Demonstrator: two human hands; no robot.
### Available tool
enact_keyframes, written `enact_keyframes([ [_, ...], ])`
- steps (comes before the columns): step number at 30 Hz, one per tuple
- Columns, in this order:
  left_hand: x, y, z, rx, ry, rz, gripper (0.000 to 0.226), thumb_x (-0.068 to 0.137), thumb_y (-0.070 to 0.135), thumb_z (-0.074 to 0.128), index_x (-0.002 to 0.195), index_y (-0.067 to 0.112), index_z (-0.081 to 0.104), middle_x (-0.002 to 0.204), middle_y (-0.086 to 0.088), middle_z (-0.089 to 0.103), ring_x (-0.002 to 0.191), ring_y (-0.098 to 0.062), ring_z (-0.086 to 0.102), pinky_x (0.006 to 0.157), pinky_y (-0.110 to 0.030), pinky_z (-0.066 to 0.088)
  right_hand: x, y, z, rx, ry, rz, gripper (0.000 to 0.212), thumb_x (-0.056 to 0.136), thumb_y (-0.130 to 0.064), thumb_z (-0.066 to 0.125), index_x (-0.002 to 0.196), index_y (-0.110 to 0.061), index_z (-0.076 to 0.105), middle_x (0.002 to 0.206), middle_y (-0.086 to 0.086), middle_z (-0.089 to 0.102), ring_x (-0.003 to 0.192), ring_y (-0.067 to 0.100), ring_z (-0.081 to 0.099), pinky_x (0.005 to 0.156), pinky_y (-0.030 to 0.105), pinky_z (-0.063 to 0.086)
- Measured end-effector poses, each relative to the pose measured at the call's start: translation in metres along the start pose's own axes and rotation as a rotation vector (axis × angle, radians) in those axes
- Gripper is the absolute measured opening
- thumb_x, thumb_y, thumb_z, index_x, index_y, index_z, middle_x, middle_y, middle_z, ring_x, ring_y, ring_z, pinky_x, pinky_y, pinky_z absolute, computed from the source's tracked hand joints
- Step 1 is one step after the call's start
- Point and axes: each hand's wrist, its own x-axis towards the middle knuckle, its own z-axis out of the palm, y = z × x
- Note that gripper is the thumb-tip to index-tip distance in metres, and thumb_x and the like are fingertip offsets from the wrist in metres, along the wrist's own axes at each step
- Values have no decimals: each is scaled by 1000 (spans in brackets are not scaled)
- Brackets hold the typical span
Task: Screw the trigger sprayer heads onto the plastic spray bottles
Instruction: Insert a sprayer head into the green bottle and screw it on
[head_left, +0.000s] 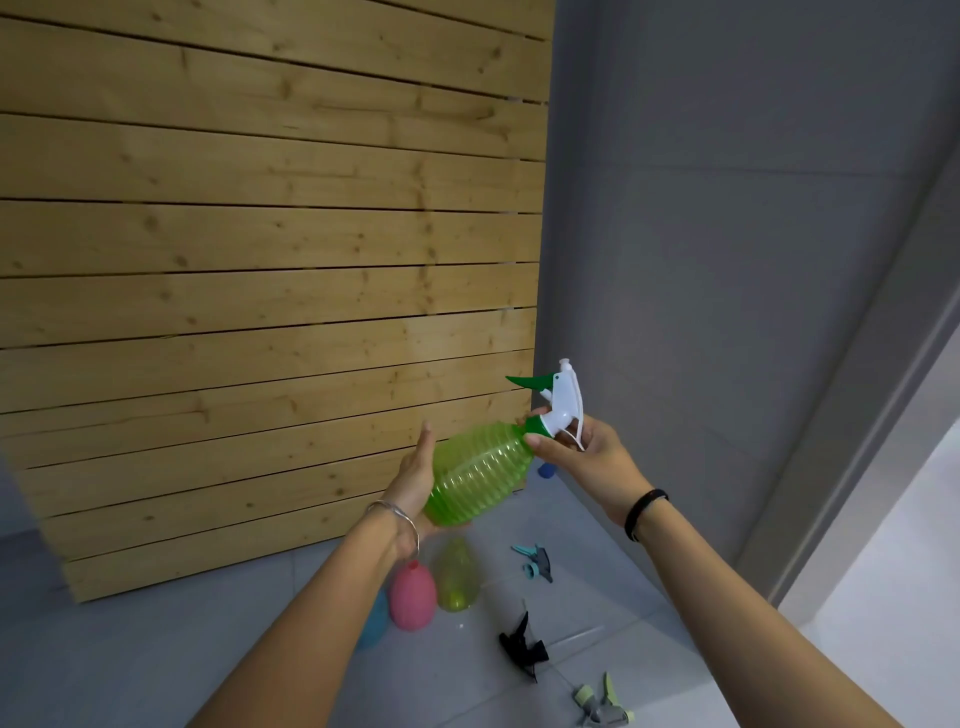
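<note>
Tightening seems the step in hand: a green ribbed translucent plastic spray bottle (478, 473) hangs tilted in the air, a white trigger sprayer head (565, 408) seated at its two o'clock end. The right hand (587, 460) pinches the head's green collar (535, 427); the left hand (415, 478), fingers straight, props the base. Next, the collar needs twisting snug.

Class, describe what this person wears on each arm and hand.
Both forearms are bare, no sleeves in view. The left wrist carries a thin silver bangle; the right wrist a black band. Neither the left hand nor the right hand wears a glove.
</note>
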Motion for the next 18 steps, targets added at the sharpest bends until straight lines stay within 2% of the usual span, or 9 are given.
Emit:
enact_keyframes([
  [2,-4,0,1,61,-31,-54,86,59,85,46,112,19,63,107,-13,71,96,-29,68,72,-46,59,1,0,-1,-2,-17,2,7,82,-16,71,85,-22,68,74,-12,74,71,-2,68,63,8,49],
  [4,-5,0,3,139,44,30,92,35,84,61,99,19,67,103,-9,73,95,-25,69,82,-43,57,2,3,-3,14,14,8,7,82,-17,71,87,-13,68,74,-5,73,76,6,69,64,10,51],
  [7,-8,0,8,132,18,233,79,38,72,71,102,26,66,115,-3,69,107,-17,63,100,-38,47,5,6,-3,80,95,49,30,83,-17,70,99,7,63,93,30,67,89,22,67,72,16,56],
  [9,-8,-2,7,82,-81,191,98,42,70,73,127,26,52,134,-3,56,119,-20,56,98,-45,49,5,6,-5,95,93,69,29,83,-17,69,102,5,64,106,29,68,93,24,68,81,23,58],
  [10,-7,-3,6,101,-100,132,105,44,76,67,135,29,41,140,0,48,122,-24,54,90,-46,54,4,6,-5,102,84,75,28,83,-17,69,102,4,65,108,26,68,96,24,69,84,24,57],
  [12,-7,-2,3,139,-114,50,100,48,85,49,134,36,35,138,0,48,109,-29,64,68,-41,60,4,6,-6,96,70,68,30,83,-18,69,104,3,65,112,22,68,102,27,68,81,21,57],
  [13,-6,-2,2,130,-105,53,96,48,84,49,131,37,36,133,-3,52,102,-29,68,64,-39,60,4,6,-6,91,69,61,31,83,-18,70,105,2,65,113,20,68,104,28,67,79,19,56],
  [16,-2,-3,-2,118,-107,201,93,48,70,67,129,29,47,133,-6,54,111,-24,61,79,-40,59,4,7,-6,114,108,58,34,83,-20,69,110,-1,64,109,19,71,102,25,69,83,24,57],
  [18,-5,-2,-4,108,-191,238,88,46,61,77,123,25,53,130,-8,60,109,-18,64,82,-34,58,4,7,-7,138,120,76,33,83,-22,69,109,-1,65,108,21,71,102,25,69,84,25,57],
])
